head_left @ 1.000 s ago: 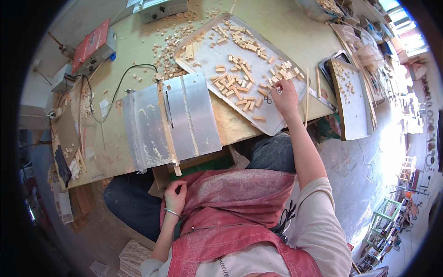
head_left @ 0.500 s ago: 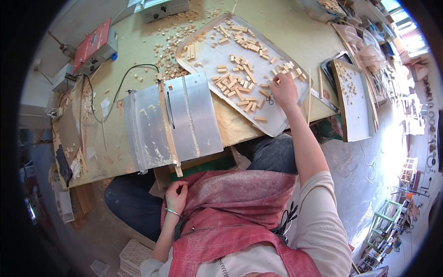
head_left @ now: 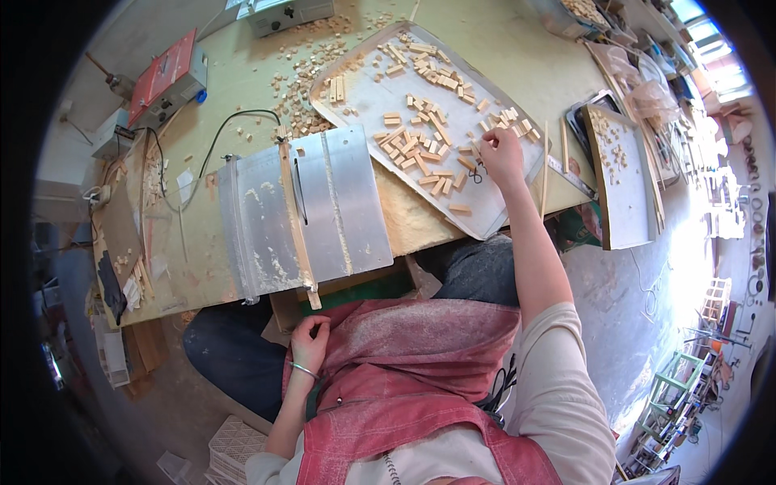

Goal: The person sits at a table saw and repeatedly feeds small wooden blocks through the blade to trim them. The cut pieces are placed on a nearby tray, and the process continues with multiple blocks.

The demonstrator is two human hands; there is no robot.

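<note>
My right hand (head_left: pixel 503 155) reaches over a pale tray (head_left: pixel 364 93), fingers pinched together at its right part. Whatever sits between the fingertips, if anything, is hidden. Many small wooden blocks (head_left: pixel 412 149) lie loose on the tray around it. Close under the hand is a small dark thing with loops (head_left: pixel 477 173), too small to name surely. My left hand (head_left: pixel 309 346) rests curled against the red apron (head_left: pixel 404 331) in my lap, and no object shows in it. Just ahead of it, a wooden strip (head_left: pixel 293 214) lies across a grey metal plate (head_left: pixel 343 202).
Wood offcuts (head_left: pixel 303 109) are scattered left of the tray. A red-topped box (head_left: pixel 166 77) and a black cable (head_left: pixel 218 133) occupy the left of the table. On the right, a wood-edged board (head_left: pixel 622 174) holds small pieces, beside a metal ruler (head_left: pixel 575 179).
The view has shifted very slightly. My right hand stays pinched over the same spot on the tray, and my left hand has not moved.
</note>
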